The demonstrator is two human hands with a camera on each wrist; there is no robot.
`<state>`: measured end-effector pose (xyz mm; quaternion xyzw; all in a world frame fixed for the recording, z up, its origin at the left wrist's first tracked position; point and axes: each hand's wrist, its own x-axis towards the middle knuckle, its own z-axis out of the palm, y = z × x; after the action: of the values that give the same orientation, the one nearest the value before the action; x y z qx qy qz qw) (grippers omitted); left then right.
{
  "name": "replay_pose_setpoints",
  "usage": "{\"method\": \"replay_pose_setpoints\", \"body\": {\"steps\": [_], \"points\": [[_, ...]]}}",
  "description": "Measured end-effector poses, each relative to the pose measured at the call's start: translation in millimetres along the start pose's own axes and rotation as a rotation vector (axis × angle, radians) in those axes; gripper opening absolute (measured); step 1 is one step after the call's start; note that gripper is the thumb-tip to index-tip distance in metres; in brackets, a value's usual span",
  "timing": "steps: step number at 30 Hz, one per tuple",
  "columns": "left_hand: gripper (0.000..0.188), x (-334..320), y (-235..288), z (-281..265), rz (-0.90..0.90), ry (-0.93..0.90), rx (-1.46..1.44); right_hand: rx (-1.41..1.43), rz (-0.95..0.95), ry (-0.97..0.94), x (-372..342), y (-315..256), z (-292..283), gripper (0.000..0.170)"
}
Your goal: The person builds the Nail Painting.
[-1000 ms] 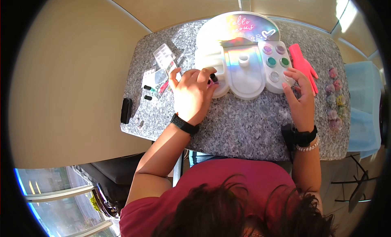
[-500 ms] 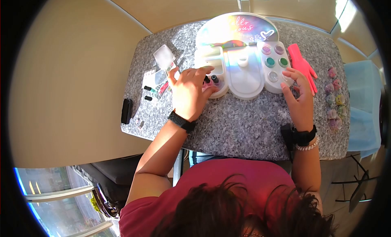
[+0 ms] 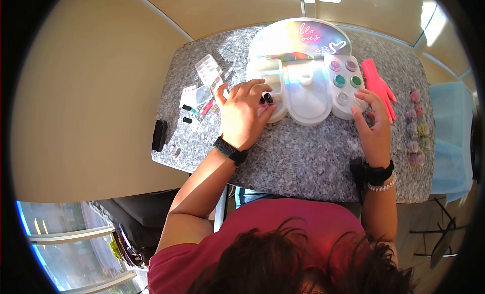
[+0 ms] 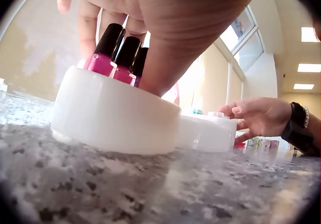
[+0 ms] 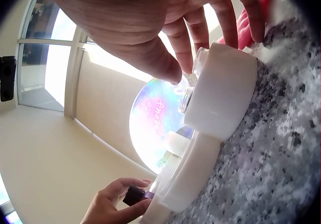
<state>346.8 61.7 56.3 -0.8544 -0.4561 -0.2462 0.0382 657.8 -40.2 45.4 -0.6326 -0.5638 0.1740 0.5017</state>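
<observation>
You are working over a speckled bench (image 3: 293,172), where a white stand (image 3: 309,104) is sitting toward the far edge. A pink dummy hand (image 3: 377,84) is lying just beside it, nearer the bench's right edge. Your left hand (image 3: 242,114) is hanging over the stand's left section, thumb and fingers curving loosely apart, no grip showing. Your right hand (image 3: 376,129) is hanging by the right section, fingers well spread, nothing visibly held. Three polish bottles (image 4: 125,58) are leaning in the left section, toward the bench's near edge, between your left thumb and fingers; whether you are touching them, I cannot tell. You are probably handling light, stiff, slick, breakable glass; the black caps (image 4: 109,41) are offering the likeliest hold, since the stand's rim is hiding the bases.
</observation>
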Motion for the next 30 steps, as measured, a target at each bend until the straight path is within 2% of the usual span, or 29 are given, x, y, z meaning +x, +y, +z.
{"method": "replay_pose_setpoints", "body": {"steps": [3,5,7,9,11,12,16,18,23,25,27,29,30], "points": [[0.052,-1,-3,-16,-0.03,0.007,0.014,0.0,0.001,-0.012,1,1,4,0.032],[0.059,-1,-8,-34,-0.067,0.022,-0.088,0.05,0.066,0.007,-1,2,4,0.034],[0.054,0,-27,-61,-0.143,0.123,0.067,0.066,0.047,0.006,-1,4,4,0.035],[0.041,-8,-64,-77,-0.205,0.228,0.24,-0.05,0.023,-0.012,0,1,2,0.036],[0.038,-21,-87,-89,-0.429,0.113,0.396,-0.049,0.015,-0.01,-1,1,3,0.036],[0.044,-25,-91,-92,-0.569,-0.032,0.548,-0.055,0.007,-0.007,-2,1,2,0.036],[0.035,-41,-106,-76,-0.55,-0.047,0.572,-0.077,0.004,0.008,-3,-1,2,0.036],[0.023,-39,-114,-69,-0.567,-0.055,0.513,-0.057,-0.008,0.005,-3,0,1,0.036],[0.014,-20,-96,-76,-0.56,-0.138,0.484,-0.073,-0.028,0.006,-3,0,1,0.037],[0.013,-17,-75,-83,-0.439,0.063,0.501,-0.068,-0.025,0.02,-2,-1,1,0.037],[0.017,-10,-37,-96,-0.279,0.196,0.345,-0.039,-0.004,0.019,-3,-3,2,0.037],[0.02,1,-2,-109,-0.181,0.159,-0.004,-0.04,0.009,0.014,-3,-4,2,0.037],[0.02,6,12,-113,-0.134,0.117,-0.072,-0.033,0.009,0.012,-3,-5,2,0.037]]}}
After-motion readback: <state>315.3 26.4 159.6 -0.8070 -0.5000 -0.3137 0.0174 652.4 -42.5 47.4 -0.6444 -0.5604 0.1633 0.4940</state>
